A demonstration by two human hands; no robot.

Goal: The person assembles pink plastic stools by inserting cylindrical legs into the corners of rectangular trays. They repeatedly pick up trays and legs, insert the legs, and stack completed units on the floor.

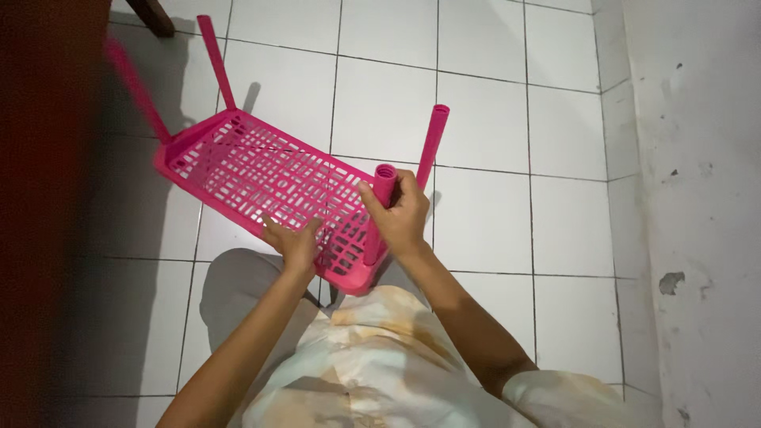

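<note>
A pink plastic rack shelf with a slotted grid lies tilted over my lap, several pink tube legs sticking up from its corners. My right hand is wrapped around the near-corner pink tube leg, just below its open top end. My left hand rests on the shelf's near edge, fingers pressing on the grid. Another leg stands just behind my right hand. Two more legs rise at the far left corners.
White floor tiles lie under the shelf. A grey scuffed wall runs along the right. A dark red-brown surface fills the left edge, and a dark furniture leg shows at the top left.
</note>
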